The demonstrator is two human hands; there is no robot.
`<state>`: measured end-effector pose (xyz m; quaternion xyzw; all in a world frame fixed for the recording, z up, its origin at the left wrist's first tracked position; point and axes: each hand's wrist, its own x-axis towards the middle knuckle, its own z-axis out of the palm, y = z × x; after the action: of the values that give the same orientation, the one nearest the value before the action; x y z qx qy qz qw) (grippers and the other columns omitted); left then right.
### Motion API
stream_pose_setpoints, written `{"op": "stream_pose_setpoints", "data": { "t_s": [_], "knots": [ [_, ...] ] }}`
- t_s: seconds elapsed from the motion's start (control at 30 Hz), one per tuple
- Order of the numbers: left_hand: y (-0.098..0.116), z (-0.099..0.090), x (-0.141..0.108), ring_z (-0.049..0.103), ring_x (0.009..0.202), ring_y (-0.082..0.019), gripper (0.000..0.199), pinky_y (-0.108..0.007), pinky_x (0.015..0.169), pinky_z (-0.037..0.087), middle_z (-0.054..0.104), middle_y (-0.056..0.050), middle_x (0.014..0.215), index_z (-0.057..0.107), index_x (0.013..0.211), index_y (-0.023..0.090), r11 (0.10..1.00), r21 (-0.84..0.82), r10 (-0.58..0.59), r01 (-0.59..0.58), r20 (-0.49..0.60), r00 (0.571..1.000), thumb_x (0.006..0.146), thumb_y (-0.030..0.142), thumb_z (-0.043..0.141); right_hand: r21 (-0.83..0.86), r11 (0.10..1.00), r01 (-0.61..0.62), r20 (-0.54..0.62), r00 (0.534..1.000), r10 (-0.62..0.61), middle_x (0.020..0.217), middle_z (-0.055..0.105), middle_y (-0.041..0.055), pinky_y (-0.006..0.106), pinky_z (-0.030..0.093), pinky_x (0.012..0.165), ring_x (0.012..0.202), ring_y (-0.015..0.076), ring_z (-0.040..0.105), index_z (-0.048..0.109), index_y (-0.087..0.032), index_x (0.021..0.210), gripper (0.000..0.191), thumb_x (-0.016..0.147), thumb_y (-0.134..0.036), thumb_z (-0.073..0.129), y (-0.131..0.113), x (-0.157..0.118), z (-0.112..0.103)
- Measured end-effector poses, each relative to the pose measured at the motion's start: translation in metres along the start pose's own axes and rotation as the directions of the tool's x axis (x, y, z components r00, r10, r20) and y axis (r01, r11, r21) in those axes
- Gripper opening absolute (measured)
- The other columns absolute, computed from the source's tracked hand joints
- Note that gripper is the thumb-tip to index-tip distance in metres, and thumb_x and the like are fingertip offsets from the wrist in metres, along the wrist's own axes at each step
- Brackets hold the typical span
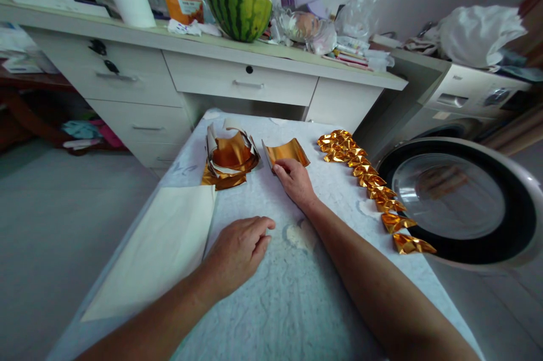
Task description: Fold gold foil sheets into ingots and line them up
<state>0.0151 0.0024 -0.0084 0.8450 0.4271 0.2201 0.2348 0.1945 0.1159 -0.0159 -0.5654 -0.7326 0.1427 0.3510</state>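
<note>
My right hand (296, 181) reaches to the middle of the table, its fingertips closed on the near left edge of a curved gold foil paper sheet (289, 151). Loosely bent, my left hand (241, 253) hovers low over or rests on the cloth; its thumb and forefinger are a little apart, with nothing seen between them. Beyond it stands a curled stack of gold foil paper (231, 153) with pale backing. Folded gold foil pieces (368, 171) form a long overlapping row along the right side of the table.
A cream paper sheet (156, 250) lies along the left edge of the cloth-covered table (271, 316). At the right, a washing machine's round door (456, 200) hangs open against the table side. The counter (169, 38) behind holds a cut watermelon (237, 10), bags and other clutter.
</note>
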Motion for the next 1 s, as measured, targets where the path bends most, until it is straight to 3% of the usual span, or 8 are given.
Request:
{"op": "stream_pose_setpoints", "data": {
  "t_s": [0.2,0.47,0.57,0.73,1.0],
  "knots": [
    [-0.0004,0.001,-0.0003,0.064,0.083,-0.018,0.018,-0.03,0.073,0.048,0.068,-0.001,0.087,0.057,0.1,0.022,1.0,0.002,0.003,-0.003,0.008,1.0,0.088,0.013,0.048,-0.159,0.987,0.024,0.028,0.999,-0.02,0.108,0.072,0.0082,0.032,0.043,0.09,0.098,0.0212,0.063,0.068,-0.017,0.11,0.025,0.088,-0.025,0.06,0.0024,-0.0001,0.0061],
    [0.0016,-0.0006,-0.0008,0.065,0.086,-0.019,0.017,-0.032,0.076,0.049,0.069,-0.002,0.091,0.058,0.097,0.022,1.0,-0.009,-0.002,0.002,0.022,1.0,0.088,0.013,0.047,-0.28,0.952,0.12,0.118,0.989,-0.09,0.103,0.072,0.0071,0.033,0.039,0.091,0.098,0.0223,0.06,0.07,-0.019,0.096,0.014,0.089,-0.02,0.058,0.0007,0.0015,0.0079],
    [0.0011,-0.0004,-0.001,0.064,0.086,-0.019,0.017,-0.032,0.076,0.048,0.068,-0.002,0.091,0.058,0.097,0.022,1.0,-0.014,0.004,-0.004,0.022,1.0,0.088,0.013,0.047,-0.31,0.942,0.13,0.123,0.988,-0.096,0.096,0.072,0.0073,0.031,0.04,0.088,0.091,0.021,0.06,0.07,-0.019,0.091,0.02,0.094,-0.02,0.05,0.0015,0.0027,0.0079],
    [0.0004,0.0003,-0.0004,0.063,0.086,-0.02,0.016,-0.033,0.077,0.047,0.067,-0.002,0.09,0.058,0.097,0.021,1.0,-0.012,-0.003,0.004,0.039,0.999,0.088,0.013,0.047,-0.336,0.936,0.102,0.08,0.994,-0.08,0.084,0.071,0.0099,0.033,0.041,0.082,0.083,0.0228,0.06,0.069,-0.017,0.084,0.029,0.094,-0.015,0.043,0.0038,0.0033,0.0088],
    [0.0009,0.0004,-0.0009,0.062,0.088,-0.02,0.015,-0.034,0.079,0.047,0.067,-0.002,0.091,0.058,0.097,0.021,1.0,-0.013,-0.015,0.016,0.062,0.998,0.089,0.013,0.047,-0.321,0.947,0.023,-0.032,0.999,-0.035,0.092,0.072,0.0084,0.033,0.043,0.084,0.088,0.0233,0.062,0.072,-0.018,0.094,0.026,0.089,-0.015,0.047,0.0043,0.0009,0.0076]
  ]
}}
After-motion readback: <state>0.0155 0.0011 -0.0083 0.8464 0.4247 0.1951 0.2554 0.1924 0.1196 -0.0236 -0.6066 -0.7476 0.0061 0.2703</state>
